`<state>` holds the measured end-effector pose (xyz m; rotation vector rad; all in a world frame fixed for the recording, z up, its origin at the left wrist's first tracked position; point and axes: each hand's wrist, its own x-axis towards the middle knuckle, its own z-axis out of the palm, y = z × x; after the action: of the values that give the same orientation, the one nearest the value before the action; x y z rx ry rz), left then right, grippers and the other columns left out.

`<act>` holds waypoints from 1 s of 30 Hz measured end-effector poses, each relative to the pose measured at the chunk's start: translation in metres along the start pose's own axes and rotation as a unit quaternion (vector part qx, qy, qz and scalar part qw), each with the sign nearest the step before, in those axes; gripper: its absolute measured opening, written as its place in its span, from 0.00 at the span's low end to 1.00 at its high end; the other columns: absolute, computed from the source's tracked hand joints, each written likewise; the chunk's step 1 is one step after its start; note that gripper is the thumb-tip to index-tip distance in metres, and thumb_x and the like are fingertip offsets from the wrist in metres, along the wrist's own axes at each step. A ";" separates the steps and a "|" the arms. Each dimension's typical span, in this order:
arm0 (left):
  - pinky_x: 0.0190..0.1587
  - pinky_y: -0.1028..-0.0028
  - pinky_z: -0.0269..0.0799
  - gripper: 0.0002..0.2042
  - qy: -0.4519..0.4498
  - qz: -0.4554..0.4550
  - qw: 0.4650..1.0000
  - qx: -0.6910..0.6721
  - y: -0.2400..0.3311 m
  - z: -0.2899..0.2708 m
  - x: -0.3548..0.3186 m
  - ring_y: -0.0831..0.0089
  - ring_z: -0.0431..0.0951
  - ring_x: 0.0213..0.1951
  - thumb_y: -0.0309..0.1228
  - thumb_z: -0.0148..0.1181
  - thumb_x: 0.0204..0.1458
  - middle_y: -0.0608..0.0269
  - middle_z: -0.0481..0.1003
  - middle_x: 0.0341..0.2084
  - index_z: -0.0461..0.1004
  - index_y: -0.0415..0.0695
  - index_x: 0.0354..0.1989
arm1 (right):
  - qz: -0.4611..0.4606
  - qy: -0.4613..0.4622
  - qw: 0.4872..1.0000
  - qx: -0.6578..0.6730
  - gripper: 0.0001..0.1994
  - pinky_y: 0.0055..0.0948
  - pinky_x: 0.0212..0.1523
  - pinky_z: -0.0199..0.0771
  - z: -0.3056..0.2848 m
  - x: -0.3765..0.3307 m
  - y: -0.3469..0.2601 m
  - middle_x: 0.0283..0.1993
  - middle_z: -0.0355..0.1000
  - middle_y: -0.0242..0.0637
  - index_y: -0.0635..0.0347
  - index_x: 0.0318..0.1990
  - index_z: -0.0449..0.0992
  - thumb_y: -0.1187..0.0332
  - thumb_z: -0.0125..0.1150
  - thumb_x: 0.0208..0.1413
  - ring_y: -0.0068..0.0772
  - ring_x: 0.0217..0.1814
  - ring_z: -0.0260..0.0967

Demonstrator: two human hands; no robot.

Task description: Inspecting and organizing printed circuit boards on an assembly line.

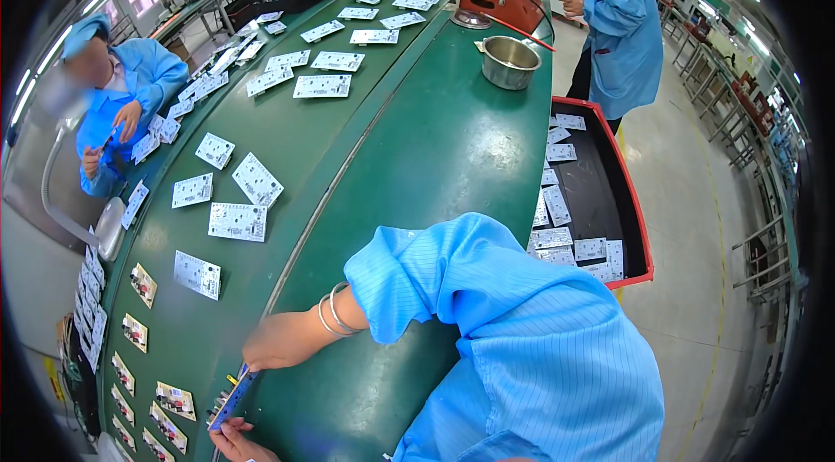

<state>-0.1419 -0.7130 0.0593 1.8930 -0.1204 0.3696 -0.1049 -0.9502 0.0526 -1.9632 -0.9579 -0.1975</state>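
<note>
Holding a narrow blue circuit board (pixel 233 398) between both hands, we are working at the 7 o'clock corner of the green tabletop (pixel 435 157). Our right hand (pixel 274 344) is reaching across from the blue sleeve, its fingers (pixel 250 364) closed on the board's upper end. Our left hand (pixel 233 442) is pinching the lower end, fingers curled shut around it. The board is running tilted between the two grips, just over the tabletop's edge. White boards (pixel 237 221) are lying scattered on the belt toward 10 o'clock, well apart from our hands. A steel bowl (pixel 510 61) is sitting at 12 o'clock, and a red-rimmed tray (pixel 639 227) is lying at 3 o'clock.
</note>
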 end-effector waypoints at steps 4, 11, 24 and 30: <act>0.24 0.76 0.64 0.14 0.006 0.000 1.000 0.015 0.004 0.001 0.000 0.72 0.66 0.20 0.36 0.46 0.52 0.57 0.68 0.18 0.63 0.35 0.25 | -0.025 0.040 0.999 -0.001 0.09 0.34 0.29 0.67 0.005 -0.001 0.007 0.25 0.67 0.40 0.61 0.29 0.66 0.64 0.47 0.52 0.41 0.27 0.67; 0.23 0.75 0.63 0.14 0.022 -0.010 1.000 0.016 0.007 -0.001 -0.004 0.71 0.66 0.19 0.36 0.47 0.51 0.57 0.67 0.17 0.63 0.35 0.24 | -0.001 0.042 0.994 0.102 0.10 0.29 0.25 0.68 0.009 0.002 0.011 0.21 0.67 0.37 0.62 0.28 0.66 0.64 0.46 0.53 0.33 0.22 0.69; 0.16 0.83 0.55 0.09 0.006 -0.079 0.976 -0.203 -0.010 -0.002 0.011 0.81 0.60 0.14 0.34 0.43 0.54 0.66 0.63 0.12 0.64 0.41 0.29 | 0.361 0.109 0.820 0.431 0.07 0.27 0.20 0.72 0.034 0.098 0.016 0.26 0.66 0.44 0.66 0.31 0.61 0.70 0.47 0.52 0.32 0.21 0.68; 0.18 0.83 0.57 0.08 -0.018 -0.079 0.979 -0.186 -0.002 -0.002 0.004 0.81 0.62 0.15 0.33 0.45 0.53 0.66 0.64 0.13 0.64 0.41 0.30 | 0.379 0.064 0.816 0.432 0.07 0.24 0.19 0.70 0.057 0.145 0.053 0.25 0.67 0.40 0.65 0.30 0.64 0.70 0.47 0.52 0.27 0.20 0.66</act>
<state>-0.1382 -0.7101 0.0598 1.5279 -0.0572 0.1894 0.0175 -0.8407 0.0547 -1.2900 -0.0453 0.4869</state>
